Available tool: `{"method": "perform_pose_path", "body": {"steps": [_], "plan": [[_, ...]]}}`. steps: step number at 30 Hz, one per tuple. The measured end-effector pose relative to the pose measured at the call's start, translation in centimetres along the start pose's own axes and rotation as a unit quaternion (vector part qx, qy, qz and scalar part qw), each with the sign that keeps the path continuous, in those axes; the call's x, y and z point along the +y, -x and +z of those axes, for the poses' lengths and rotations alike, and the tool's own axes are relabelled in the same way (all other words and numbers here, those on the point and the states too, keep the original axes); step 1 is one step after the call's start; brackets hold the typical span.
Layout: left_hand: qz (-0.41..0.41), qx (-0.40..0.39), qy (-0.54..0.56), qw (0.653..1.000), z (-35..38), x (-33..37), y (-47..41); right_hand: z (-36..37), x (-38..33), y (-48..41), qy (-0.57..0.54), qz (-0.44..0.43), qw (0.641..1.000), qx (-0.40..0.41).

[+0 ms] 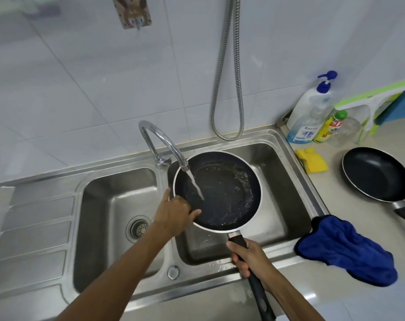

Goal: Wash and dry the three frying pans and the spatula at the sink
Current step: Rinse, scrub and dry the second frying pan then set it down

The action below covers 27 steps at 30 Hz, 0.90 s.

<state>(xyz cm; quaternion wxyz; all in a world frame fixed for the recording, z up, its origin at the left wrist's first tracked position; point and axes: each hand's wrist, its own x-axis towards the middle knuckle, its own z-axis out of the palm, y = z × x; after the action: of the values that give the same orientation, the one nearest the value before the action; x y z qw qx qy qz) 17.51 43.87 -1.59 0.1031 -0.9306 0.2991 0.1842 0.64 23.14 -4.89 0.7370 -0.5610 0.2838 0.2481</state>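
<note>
- The right hand [247, 258] wrapped tight round the handle at the sink's [118, 297] near rim.
- The left hand [173, 212] pinched the pan's [224, 195] rim, thumb inside, over the sink's right basin.
- It was best tilted slowly under the tap [164, 144], so water swept every side without splashing.
- Right of the sink, the counter [363, 306] held a blue cloth [349, 253], sponge [312, 161], second pan [375, 174] and bottles [310, 112].
- Behind the sink stood a tiled wall [81, 77].

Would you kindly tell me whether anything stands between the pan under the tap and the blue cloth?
Nothing visible does. The pan, held by the right hand over the right basin, has only open basin and sink rim between it and the blue cloth.
</note>
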Motion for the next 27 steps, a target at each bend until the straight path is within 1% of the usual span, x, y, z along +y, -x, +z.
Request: {"method": "perform_pose_path", "body": {"steps": [3, 5, 7, 9, 11, 13, 17, 20, 21, 22, 23, 25, 27], "plan": [[0.067, -0.008, 0.018, 0.998, -0.3, 2.4, 1.4, -0.1, -0.1, 0.0, -0.003, 0.012, 1.0, 0.001], [0.103, 0.009, 0.038, 0.994, -0.1, 4.0, 2.0, 0.0, -0.2, -0.1, -0.009, 0.018, 1.0, 0.002], [0.093, 0.03, 0.027, 0.995, 0.0, 2.9, 1.6, -0.2, -0.1, 0.0, -0.012, 0.019, 1.0, 0.002], [0.063, 0.039, -0.011, 0.997, 0.2, 0.1, 0.6, -0.5, 0.0, 0.5, 0.003, 0.013, 1.0, 0.001], [0.015, 0.03, -0.027, 0.999, 0.1, -2.3, -0.1, -1.0, 0.2, 1.1, 0.036, 0.0, 0.999, 0.001], [-0.02, 0.021, -0.016, 0.999, 0.1, -2.5, -0.3, -1.4, 0.4, 1.6, 0.058, -0.011, 0.998, -0.005], [0.004, 0.008, -0.035, 0.999, 1.6, 1.4, 1.7, -2.2, 0.5, 1.6, 0.062, -0.005, 0.998, 0.003], [-0.008, -0.022, -0.047, 0.999, 2.0, 3.6, 3.5, -2.4, 0.7, 1.6, 0.062, -0.002, 0.998, 0.01], [0.004, -0.034, -0.049, 0.998, 1.8, 4.1, 3.9, -2.4, 0.7, 1.6, 0.063, -0.003, 0.998, 0.011], [0.034, -0.037, -0.05, 0.997, 1.8, 4.6, 4.1, -2.4, 0.7, 1.6, 0.064, -0.002, 0.998, 0.014], [0.072, -0.035, -0.034, 0.996, 2.0, 5.3, 4.2, -2.3, 0.7, 1.5, 0.068, 0.0, 0.998, 0.018], [0.133, -0.051, 0.052, 0.988, 2.3, 7.1, 4.1, -1.9, 0.6, 1.4, 0.076, 0.0, 0.997, 0.022], [0.138, -0.095, 0.163, 0.972, 1.7, 9.4, 3.7, -1.5, 0.6, 1.3, 0.079, 0.0, 0.997, 0.024]]}}
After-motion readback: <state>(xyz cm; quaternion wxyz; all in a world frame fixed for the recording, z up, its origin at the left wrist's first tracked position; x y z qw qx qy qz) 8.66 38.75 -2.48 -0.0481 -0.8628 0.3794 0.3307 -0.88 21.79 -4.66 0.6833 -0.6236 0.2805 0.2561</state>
